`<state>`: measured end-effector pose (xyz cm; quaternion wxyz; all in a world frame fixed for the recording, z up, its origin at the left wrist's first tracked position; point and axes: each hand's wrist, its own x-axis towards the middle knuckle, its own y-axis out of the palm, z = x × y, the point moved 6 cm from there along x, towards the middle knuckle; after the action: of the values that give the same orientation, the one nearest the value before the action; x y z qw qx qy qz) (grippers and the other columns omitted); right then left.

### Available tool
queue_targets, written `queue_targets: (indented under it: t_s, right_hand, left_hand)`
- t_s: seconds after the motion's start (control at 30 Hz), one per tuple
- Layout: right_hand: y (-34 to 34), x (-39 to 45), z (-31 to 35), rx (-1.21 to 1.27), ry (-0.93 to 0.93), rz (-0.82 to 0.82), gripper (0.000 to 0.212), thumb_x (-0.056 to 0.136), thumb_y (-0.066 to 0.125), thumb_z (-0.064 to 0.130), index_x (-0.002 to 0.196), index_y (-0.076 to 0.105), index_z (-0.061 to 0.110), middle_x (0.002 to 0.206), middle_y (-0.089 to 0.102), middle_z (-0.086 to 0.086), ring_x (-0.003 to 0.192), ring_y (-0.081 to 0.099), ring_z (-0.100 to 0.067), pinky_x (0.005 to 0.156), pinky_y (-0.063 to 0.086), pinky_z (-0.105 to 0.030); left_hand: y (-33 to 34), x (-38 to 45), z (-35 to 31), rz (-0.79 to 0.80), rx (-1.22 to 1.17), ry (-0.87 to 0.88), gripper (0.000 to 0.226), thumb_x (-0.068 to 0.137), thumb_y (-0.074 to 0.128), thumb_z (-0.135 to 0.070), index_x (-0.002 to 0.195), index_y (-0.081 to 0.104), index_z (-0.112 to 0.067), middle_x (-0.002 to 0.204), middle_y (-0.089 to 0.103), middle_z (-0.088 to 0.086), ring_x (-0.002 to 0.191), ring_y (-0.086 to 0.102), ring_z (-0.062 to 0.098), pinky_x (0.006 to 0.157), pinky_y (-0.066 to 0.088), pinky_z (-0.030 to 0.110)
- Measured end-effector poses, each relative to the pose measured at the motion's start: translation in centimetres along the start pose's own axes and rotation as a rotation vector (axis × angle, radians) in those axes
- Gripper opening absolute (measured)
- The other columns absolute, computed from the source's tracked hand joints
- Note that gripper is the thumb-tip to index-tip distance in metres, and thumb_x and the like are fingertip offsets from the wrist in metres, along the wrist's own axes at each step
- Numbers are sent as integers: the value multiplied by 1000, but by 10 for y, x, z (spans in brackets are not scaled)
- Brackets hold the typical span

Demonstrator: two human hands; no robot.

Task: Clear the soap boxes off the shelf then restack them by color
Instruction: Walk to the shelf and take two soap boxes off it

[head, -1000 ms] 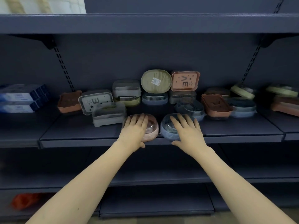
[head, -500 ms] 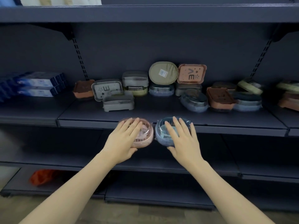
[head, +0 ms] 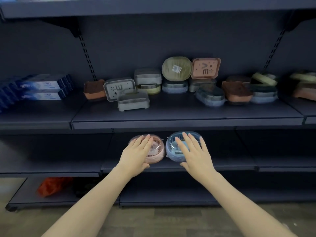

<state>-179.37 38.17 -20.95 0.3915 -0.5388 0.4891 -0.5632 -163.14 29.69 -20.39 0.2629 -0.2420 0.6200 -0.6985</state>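
Observation:
My left hand [head: 135, 156] grips a pink oval soap box [head: 156, 153], fingers over its clear lid and thumb beneath. My right hand [head: 195, 154] holds a blue oval soap box [head: 171, 152] the same way. The two boxes sit side by side, almost touching, in front of the lower shelf [head: 230, 165]. On the middle shelf [head: 171, 120] above lie several more soap boxes: a grey one [head: 133, 101], a white-lidded one [head: 119, 88], a green oval one [head: 176, 68], a pink rectangular one [head: 205, 68] and a brown-orange one [head: 236, 92].
Blue toothpaste cartons [head: 42, 88] are stacked at the left of the middle shelf. More soap boxes [head: 304, 86] lie at the far right. An orange bag [head: 51, 185] sits on the bottom shelf at left. A top shelf [head: 153, 7] runs overhead, wooden floor below.
Both hands have brought the pink and blue boxes off the front edge of the middle shelf and down to the level of the lower shelf. The view has tilted downward.

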Motion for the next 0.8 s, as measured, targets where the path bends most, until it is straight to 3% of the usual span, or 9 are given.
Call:
queue_targets:
  t_s: [0.27, 0.43, 0.6, 0.8]
  right_hand:
    - [64, 22, 9, 6, 64, 84, 103, 44, 93, 38, 135, 51, 16, 139, 49, -15, 126, 50, -31, 103, 35, -53]
    - [128, 34, 3, 1, 35, 228, 89, 87, 61, 43, 151, 1, 26, 159, -2, -5, 146, -1, -21, 116, -2, -44]
    - [192, 51, -16, 44, 55, 228, 92, 85, 61, 47, 150, 0, 28, 158, 3, -1, 146, 2, -18, 117, -2, -41]
    - [249, 76, -41, 108, 44, 218, 95, 79, 68, 48, 150, 8, 29, 158, 12, -1, 144, 12, -21, 117, 4, -38]
  left_hand:
    - [72, 30, 20, 25, -85, -75, 91, 89, 57, -43, 151, -3, -15, 159, -6, 1, 146, -2, 20, 118, 2, 32]
    - [135, 56, 23, 39, -114, -61, 93, 88, 57, -45, 151, -5, -15, 159, -6, 0, 146, -4, 18, 117, -3, 32]
    - [197, 90, 25, 28, -212, -42, 96, 83, 63, -47, 151, 2, -17, 158, 8, 0, 145, 6, 20, 117, 0, 30]
    - [238, 126, 34, -34, -237, 8, 98, 69, 79, -40, 147, 26, -13, 153, 27, 5, 141, 24, 26, 116, 13, 34]
